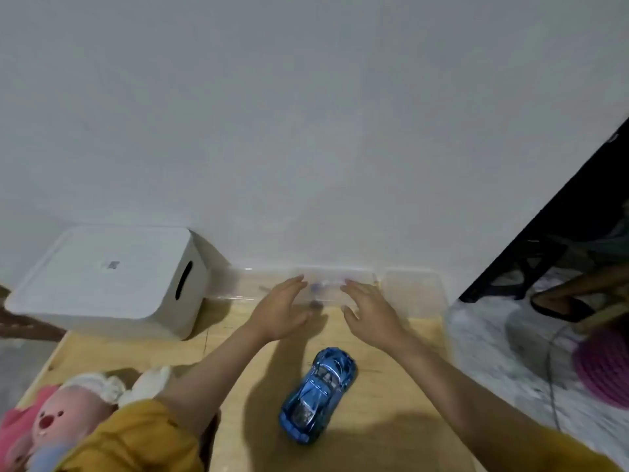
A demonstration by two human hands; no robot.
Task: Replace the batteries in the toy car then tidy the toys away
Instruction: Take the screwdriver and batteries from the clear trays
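Table (391, 434) of pale wood holds a white bin (112, 284) at the wall. My left hand (282, 311) and right hand (371, 311) reach forward, open and empty, toward a clear box (412, 284). The blue toy car (318, 386) lies nearer me, between my forearms.

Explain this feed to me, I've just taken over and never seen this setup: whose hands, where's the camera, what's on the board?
There is one picture, from a camera on a person's head, looking forward and down. No machine: the left hand and right hand are bare, open and empty, reaching toward a clear plastic box by the wall. On the wooden board a blue toy car stands on its wheels. A white lidded bin sits far left, a pink plush toy near left.
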